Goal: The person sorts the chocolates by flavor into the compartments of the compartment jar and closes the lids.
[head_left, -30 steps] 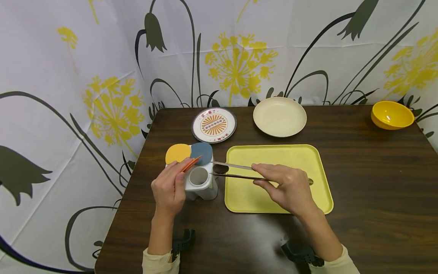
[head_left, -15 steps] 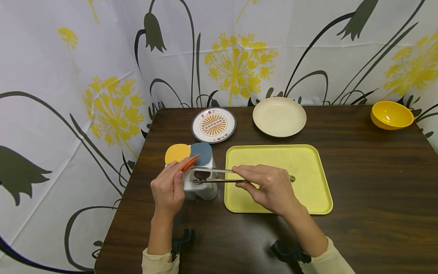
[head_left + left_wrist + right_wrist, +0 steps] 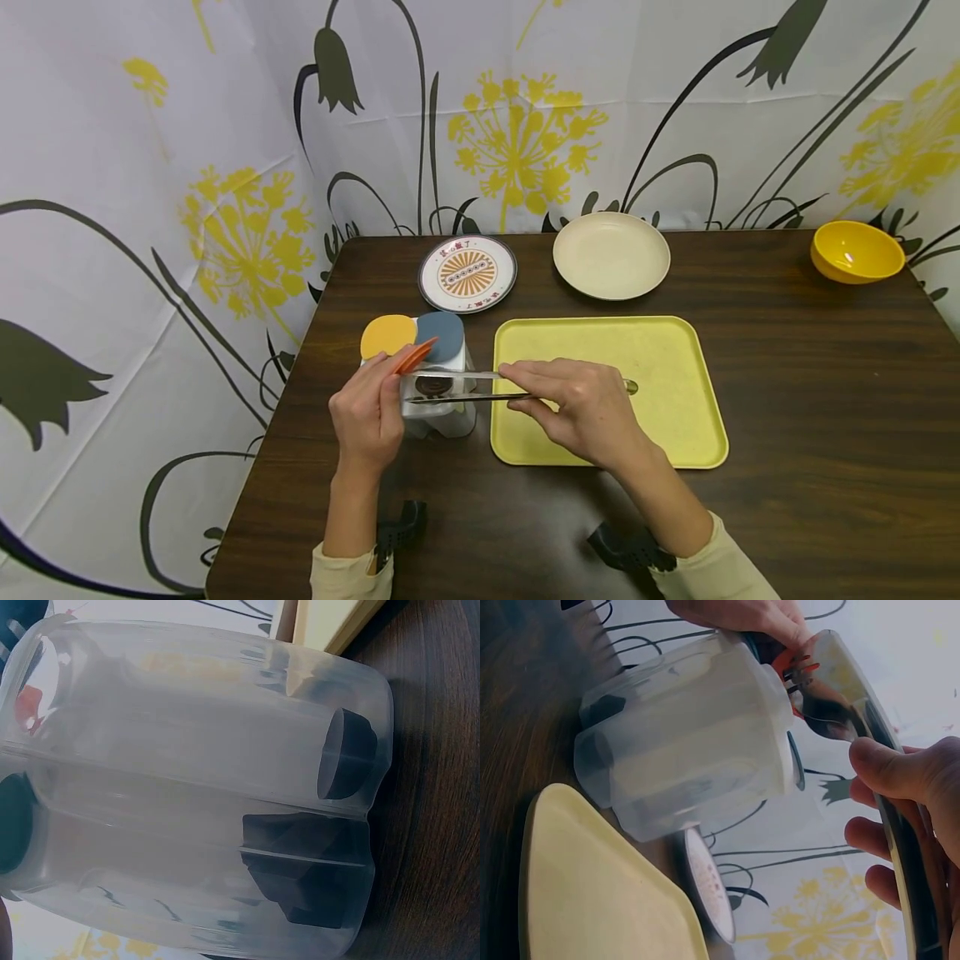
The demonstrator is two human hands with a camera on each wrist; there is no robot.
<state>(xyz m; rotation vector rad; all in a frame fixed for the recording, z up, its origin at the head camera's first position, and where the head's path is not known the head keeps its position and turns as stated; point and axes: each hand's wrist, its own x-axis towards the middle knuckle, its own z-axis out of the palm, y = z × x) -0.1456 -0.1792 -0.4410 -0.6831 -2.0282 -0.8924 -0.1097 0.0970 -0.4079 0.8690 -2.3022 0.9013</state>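
A clear container [image 3: 157,757] with a white top stands left of the tray. My left hand [image 3: 367,417] holds its orange lid [image 3: 415,357] raised, fingers and thumb at the lid. My right hand [image 3: 577,404] grips metal tongs [image 3: 480,398], reaching left over the uncovered opening. Between the tongs' arms, near the tips, a dark round piece [image 3: 433,384] shows over that opening. The right wrist view has the thumb and fingers on the tongs [image 3: 911,877], their tips close to the lid. Inside the container, a dark disc [image 3: 349,754] and dark blocks [image 3: 307,874] lie at the bottom.
A yellow tray [image 3: 675,358] lies under the right hand. Behind it are a patterned plate [image 3: 468,275] and a cream plate [image 3: 611,254]; a yellow bowl [image 3: 857,252] stands at the far right. Yellow [image 3: 387,336] and blue [image 3: 441,333] lids cover other compartments.
My right hand has moved left with the tongs, carrying the dark round piece from the tray's edge to over the container's opening. The left hand has stayed at the orange lid.
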